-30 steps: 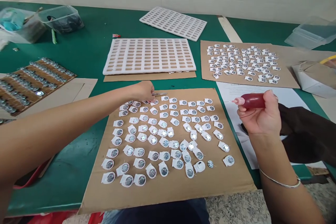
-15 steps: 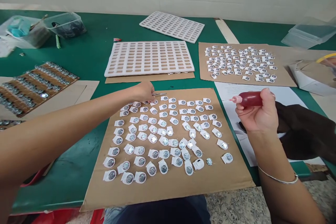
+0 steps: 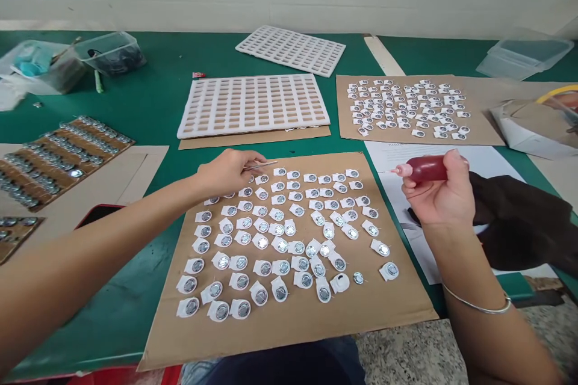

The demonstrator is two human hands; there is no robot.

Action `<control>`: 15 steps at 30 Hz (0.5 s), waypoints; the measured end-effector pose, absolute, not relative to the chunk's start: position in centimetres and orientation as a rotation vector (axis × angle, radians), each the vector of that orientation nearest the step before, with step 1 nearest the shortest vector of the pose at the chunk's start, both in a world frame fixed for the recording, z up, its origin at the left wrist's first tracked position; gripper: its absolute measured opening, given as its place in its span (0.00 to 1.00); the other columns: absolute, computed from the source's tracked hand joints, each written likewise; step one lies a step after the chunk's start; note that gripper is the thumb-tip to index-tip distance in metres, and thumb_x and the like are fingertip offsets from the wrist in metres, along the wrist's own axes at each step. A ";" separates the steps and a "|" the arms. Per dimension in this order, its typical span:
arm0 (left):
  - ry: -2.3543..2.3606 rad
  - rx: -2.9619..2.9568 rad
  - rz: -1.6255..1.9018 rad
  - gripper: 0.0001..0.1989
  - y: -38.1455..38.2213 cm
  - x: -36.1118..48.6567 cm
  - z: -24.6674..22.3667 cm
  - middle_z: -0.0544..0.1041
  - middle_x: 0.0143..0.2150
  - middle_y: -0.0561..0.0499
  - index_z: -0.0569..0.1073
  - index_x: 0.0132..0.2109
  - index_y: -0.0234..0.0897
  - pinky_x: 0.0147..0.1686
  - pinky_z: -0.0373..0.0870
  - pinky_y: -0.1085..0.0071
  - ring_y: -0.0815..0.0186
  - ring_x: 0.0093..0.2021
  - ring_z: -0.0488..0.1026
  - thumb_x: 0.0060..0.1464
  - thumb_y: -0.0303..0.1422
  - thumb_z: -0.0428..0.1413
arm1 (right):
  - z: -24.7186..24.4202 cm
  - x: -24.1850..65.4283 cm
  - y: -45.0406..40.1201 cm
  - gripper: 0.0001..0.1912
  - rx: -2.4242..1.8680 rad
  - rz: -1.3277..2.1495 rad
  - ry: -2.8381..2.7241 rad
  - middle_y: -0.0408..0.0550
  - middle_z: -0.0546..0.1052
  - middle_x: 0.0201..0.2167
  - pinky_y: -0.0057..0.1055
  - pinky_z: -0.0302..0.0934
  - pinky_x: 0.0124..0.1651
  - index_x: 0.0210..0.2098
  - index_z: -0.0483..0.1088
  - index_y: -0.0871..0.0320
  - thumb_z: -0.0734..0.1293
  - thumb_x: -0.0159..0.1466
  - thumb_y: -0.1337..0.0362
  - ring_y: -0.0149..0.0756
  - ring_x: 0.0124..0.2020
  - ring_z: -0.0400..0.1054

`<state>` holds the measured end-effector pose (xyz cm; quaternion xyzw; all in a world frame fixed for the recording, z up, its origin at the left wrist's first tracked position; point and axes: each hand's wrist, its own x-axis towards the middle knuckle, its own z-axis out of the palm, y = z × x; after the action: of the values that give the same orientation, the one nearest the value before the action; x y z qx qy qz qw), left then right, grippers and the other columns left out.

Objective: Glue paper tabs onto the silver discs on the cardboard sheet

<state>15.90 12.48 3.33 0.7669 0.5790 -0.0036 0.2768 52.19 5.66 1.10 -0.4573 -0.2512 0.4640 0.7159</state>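
Observation:
My left hand (image 3: 226,173) is closed around slim metal tweezers (image 3: 261,165), at the far left edge of a brown cardboard sheet (image 3: 316,322). Rows of small white tabs, each bearing a round silver disc (image 3: 280,293), cover that sheet. One bare silver disc (image 3: 358,278) lies without a tab near the lower right. Above the sheet's right edge, my right hand (image 3: 442,192) grips a dark red squeeze bottle (image 3: 427,168) with a pink cap and a thin needle tip pointing left. Some tabs at the upper left are hidden behind my left hand.
Two white slotted trays (image 3: 253,105) lie beyond the sheet. Another cardboard piece (image 3: 483,126) with similar discs is at the back right. Brown boards with metal parts (image 3: 58,156) and clear plastic tubs (image 3: 112,54) are on the left. A dark cloth (image 3: 519,222) lies over white paper (image 3: 383,156) at right.
My left hand has moved left and slightly nearer with the tweezers, uncovering a few tabs. A dark phone-like object shows beside my left forearm. My right hand has barely moved.

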 end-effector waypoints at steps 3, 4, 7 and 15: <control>1.589 2.226 -0.143 0.32 11.2 15.4 2.9 0.80 0.45 0.52 0.63 0.63 0.47 0.33 0.65 0.71 0.62 0.39 0.74 0.49 0.28 0.50 | 1.0 52.3 5.7 0.11 -0.997 1.026 -0.580 0.41 0.75 0.20 0.23 0.58 0.16 0.31 0.65 0.51 0.68 0.59 0.53 0.38 0.24 0.74; 1.594 2.296 -0.196 0.33 10.9 15.4 2.7 0.80 0.46 0.52 0.61 0.64 0.49 0.33 0.64 0.71 0.61 0.41 0.74 0.50 0.27 0.49 | 1.0 52.2 5.8 0.11 -0.997 1.025 -0.584 0.41 0.74 0.20 0.23 0.58 0.16 0.31 0.65 0.52 0.68 0.59 0.53 0.38 0.24 0.75; 1.585 2.421 -0.311 0.36 10.6 15.4 2.2 0.80 0.44 0.50 0.55 0.67 0.49 0.34 0.63 0.70 0.58 0.44 0.74 0.52 0.27 0.48 | 1.0 52.1 5.8 0.11 -1.008 1.016 -0.590 0.40 0.75 0.19 0.24 0.57 0.16 0.30 0.66 0.51 0.68 0.59 0.53 0.38 0.24 0.75; 1.572 2.457 -0.465 0.35 11.2 15.5 1.2 0.78 0.44 0.44 0.47 0.70 0.39 0.40 0.65 0.67 0.55 0.47 0.72 0.55 0.29 0.45 | 0.8 52.2 5.7 0.10 -1.033 0.989 -0.584 0.39 0.74 0.20 0.24 0.56 0.17 0.32 0.65 0.51 0.67 0.60 0.53 0.36 0.24 0.74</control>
<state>15.50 11.16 1.22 0.8281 0.5300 -0.1568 0.0937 52.20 5.74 0.84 -0.4667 -0.2640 0.4466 0.7163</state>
